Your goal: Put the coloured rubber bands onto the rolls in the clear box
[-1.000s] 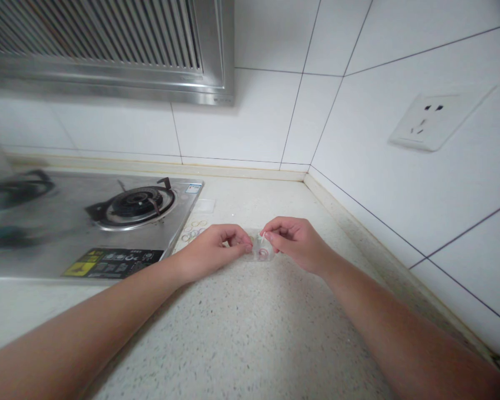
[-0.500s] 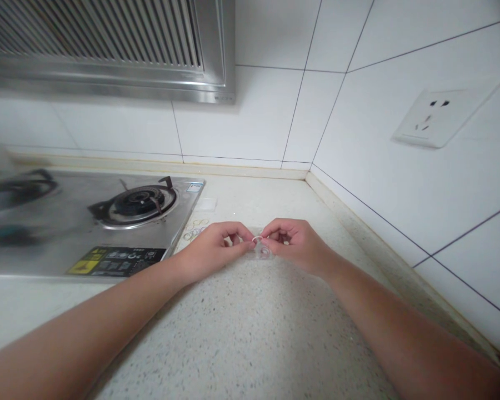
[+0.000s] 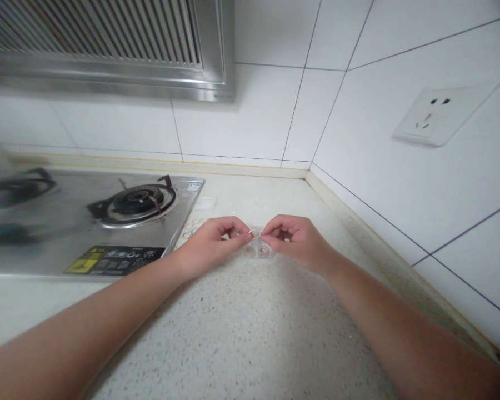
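My left hand and my right hand meet above the counter, thumbs and forefingers pinched. Between their fingertips is a small, thin, pale ring-shaped band, gripped from both sides; its material is too small to tell. Just below and behind it lies a small clear plastic box with compartments, and a reddish ring shows in the one near my right fingers. Several loose thin rings lie on the counter left of my left hand, which partly hides them.
A steel gas hob with a black burner takes up the left side. Near its edge lies a clear flat piece, maybe a lid. A range hood hangs above. A wall socket is on the right.
The band between my fingertips now shows as a more open loop. Both hands have shifted slightly up and apart, uncovering more of the box.
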`<state>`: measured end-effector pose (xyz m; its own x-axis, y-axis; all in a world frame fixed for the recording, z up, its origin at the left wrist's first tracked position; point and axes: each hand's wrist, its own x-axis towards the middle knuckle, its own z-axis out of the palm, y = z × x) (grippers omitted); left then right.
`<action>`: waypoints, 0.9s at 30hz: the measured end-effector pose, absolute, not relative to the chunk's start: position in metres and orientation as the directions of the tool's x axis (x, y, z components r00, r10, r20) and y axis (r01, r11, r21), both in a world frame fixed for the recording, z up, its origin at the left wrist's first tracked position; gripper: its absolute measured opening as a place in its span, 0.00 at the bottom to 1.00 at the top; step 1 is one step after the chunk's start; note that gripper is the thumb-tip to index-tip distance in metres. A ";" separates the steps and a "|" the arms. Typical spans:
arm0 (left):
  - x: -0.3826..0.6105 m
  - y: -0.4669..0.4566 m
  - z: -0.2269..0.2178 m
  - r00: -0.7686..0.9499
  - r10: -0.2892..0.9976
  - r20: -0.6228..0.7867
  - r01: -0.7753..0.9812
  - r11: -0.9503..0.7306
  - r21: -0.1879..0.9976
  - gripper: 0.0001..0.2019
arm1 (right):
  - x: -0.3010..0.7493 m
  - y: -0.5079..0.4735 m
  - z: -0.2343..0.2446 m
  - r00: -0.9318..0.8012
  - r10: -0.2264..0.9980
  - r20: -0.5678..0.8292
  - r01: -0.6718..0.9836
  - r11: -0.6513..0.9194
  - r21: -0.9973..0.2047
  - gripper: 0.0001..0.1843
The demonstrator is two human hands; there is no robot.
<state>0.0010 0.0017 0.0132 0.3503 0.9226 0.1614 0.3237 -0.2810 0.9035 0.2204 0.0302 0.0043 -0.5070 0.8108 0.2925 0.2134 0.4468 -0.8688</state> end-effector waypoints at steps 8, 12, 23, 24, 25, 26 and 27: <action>0.003 0.000 0.018 0.334 0.931 0.147 0.308 -0.255 0.917 0.13 | 0.220 0.031 0.002 -0.490 0.780 0.389 0.140 0.511 -0.848 0.12; 0.003 -0.001 0.019 0.327 0.934 0.142 0.309 -0.248 0.918 0.13 | 0.221 0.030 0.004 -0.454 0.768 0.451 0.171 0.572 -0.802 0.12; 0.002 0.001 0.017 0.328 0.936 0.124 0.271 -0.220 0.937 0.12 | 0.220 0.028 0.008 -0.574 0.686 0.446 0.174 0.635 -0.753 0.09; 0.002 0.001 0.017 0.330 0.936 0.125 0.271 -0.221 0.937 0.12 | 0.220 0.029 0.008 -0.561 0.702 0.438 0.198 0.627 -0.753 0.09; 0.002 0.001 0.017 0.333 0.934 0.125 0.272 -0.222 0.936 0.13 | 0.220 0.029 0.007 -0.545 0.721 0.428 0.222 0.616 -0.756 0.09; 0.002 0.001 0.016 0.337 0.933 0.124 0.275 -0.223 0.935 0.13 | 0.220 0.029 0.007 -0.531 0.739 0.415 0.243 0.602 -0.761 0.09; 0.002 0.001 0.016 0.339 0.933 0.122 0.279 -0.224 0.934 0.13 | 0.221 0.029 0.006 -0.516 0.757 0.402 0.261 0.585 -0.768 0.09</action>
<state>0.0024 0.0010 0.0163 0.3394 0.9327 0.1223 0.2786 -0.2239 0.9340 0.2207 0.0289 0.0059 -0.5157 0.7566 0.4019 0.2608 0.5855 -0.7676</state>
